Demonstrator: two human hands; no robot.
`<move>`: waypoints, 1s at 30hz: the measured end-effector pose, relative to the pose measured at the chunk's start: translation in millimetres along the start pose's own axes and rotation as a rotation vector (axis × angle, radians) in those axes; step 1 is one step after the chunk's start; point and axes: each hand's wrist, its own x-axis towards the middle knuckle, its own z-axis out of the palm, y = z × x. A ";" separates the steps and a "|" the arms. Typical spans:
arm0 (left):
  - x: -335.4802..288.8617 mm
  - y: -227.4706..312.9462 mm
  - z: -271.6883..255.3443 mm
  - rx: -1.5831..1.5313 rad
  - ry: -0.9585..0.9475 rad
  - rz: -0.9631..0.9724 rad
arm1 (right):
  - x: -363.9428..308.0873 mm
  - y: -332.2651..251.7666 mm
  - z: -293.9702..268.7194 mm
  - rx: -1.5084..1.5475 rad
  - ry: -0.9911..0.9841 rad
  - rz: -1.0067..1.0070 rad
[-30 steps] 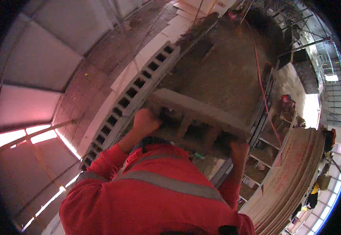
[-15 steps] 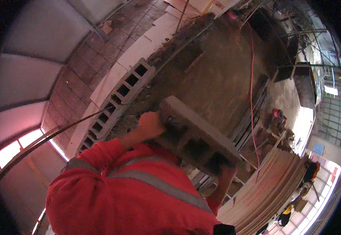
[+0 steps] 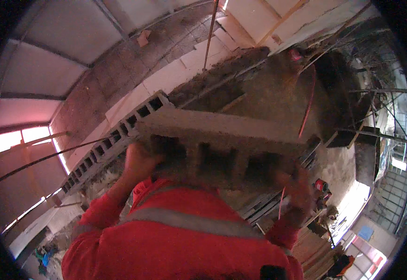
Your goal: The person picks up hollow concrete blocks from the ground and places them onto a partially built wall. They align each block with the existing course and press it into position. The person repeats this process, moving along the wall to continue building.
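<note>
A grey concrete block (image 3: 226, 128) with three hollow cells is held up in front of my chest, its cells toward me. My left hand (image 3: 140, 161) grips its left end, thumb and fingers at the edge beside the first cell. My right hand (image 3: 299, 184) holds the right end; it is blurred and partly in shade. Beyond the block's left end runs a row of laid hollow blocks (image 3: 119, 133), their cells showing from above.
A pale board strip (image 3: 161, 77) lies along the row's far side, with paving beyond. A thin rod (image 3: 49, 161) crosses at left, another (image 3: 210, 35) stands at the top. A red hose (image 3: 310, 105) crosses the dirt floor. Stacked wooden sheets (image 3: 318, 254) are at lower right.
The block has come up closer and turned from a slant to nearly level. Both hands have moved with it, keeping hold of its ends. My view has swung round.
</note>
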 end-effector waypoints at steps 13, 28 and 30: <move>28.3 -148.0 40.5 0.022 0.280 0.075 | 209.8 -59.6 169.6 1.934 -0.469 -0.138; 73.7 31.9 -130.1 -1.544 0.410 0.305 | 162.1 -400.5 19.9 1.058 -0.511 -1.122; 82.4 42.6 -154.3 -1.464 0.457 0.432 | 162.9 -421.3 11.7 1.223 -0.552 -1.117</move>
